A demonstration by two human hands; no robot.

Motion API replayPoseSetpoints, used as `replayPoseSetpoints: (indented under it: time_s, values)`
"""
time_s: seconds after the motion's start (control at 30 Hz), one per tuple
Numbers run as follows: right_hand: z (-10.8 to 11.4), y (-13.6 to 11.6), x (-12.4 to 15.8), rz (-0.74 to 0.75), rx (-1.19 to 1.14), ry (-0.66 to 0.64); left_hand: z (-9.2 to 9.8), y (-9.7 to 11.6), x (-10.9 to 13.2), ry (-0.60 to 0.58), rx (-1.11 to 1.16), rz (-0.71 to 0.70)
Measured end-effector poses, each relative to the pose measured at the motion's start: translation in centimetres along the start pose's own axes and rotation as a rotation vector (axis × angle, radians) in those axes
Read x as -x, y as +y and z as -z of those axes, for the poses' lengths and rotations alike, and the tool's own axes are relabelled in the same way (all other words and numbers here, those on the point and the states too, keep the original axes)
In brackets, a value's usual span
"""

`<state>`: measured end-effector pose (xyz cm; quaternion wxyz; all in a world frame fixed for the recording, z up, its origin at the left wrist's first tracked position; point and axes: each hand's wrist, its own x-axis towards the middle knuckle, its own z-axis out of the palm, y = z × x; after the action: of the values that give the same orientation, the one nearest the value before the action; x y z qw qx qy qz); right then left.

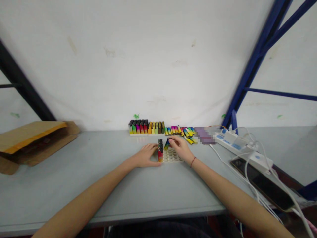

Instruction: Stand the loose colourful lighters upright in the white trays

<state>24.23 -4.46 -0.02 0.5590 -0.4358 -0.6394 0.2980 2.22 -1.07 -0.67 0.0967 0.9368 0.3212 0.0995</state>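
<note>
filling of the cream tray [173, 158] on the table [119, 195] looks only just begun: a single file of upright lighters [160, 156] stands at its left end, and the cups to the right of that file hold none. behind, by the wall, two packed sets, one black-topped [138, 128] and one yellow-topped [156, 128], look complete, while loose lighters [189, 135] lie in a pile to their right, seemingly what is left. the right hand [182, 149] pinches a blue and yellow lighter [166, 143] between thumb and fingers, tilted above the tray just beside the standing file. the left hand [146, 156] is spread around the tray's left end, thumb at the front corner and fingers toward the back; whether it grips or merely rests there i cannot tell.
</note>
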Motion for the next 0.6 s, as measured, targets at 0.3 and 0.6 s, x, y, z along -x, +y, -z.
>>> replayPoseSetpoints:
  time_s: [0.3, 0.6]
  values:
    - [-0.2, -1.2, 0.6, 0.168, 0.239, -0.054, 0.1, 0.1, 0.0, -0.005, 0.005, 0.000]
    - [-0.2, -1.3, 0.9, 0.247, 0.374, -0.115, -0.1, -0.1, 0.0, 0.006, 0.003, -0.017]
